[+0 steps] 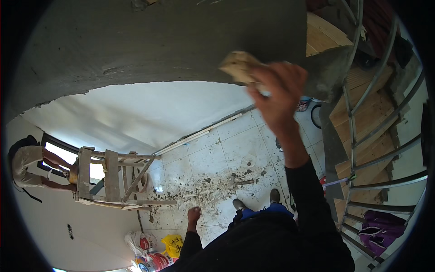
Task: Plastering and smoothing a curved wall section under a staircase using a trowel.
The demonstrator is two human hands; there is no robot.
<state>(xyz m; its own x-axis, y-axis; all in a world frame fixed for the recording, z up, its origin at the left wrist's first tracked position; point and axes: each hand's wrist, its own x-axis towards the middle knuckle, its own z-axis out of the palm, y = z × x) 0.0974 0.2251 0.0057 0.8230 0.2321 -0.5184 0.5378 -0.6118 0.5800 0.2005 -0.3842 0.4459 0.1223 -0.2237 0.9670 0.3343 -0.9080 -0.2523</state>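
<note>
In the head view, the person's right hand grips a tan block, fingers wrapped round its near end, its free end up at the grey cement band, near the lower edge; whether it touches is hard to tell through the blur. The left hand hangs low over the crumb-strewn tiled floor, too small to tell whether it is curled shut or loose. The step looks like smoothing the cement: it would likely go best with the block's face kept flat, pressure light and even, strokes long and overlapping, easing off toward the ragged edge so that it does not break away.
</note>
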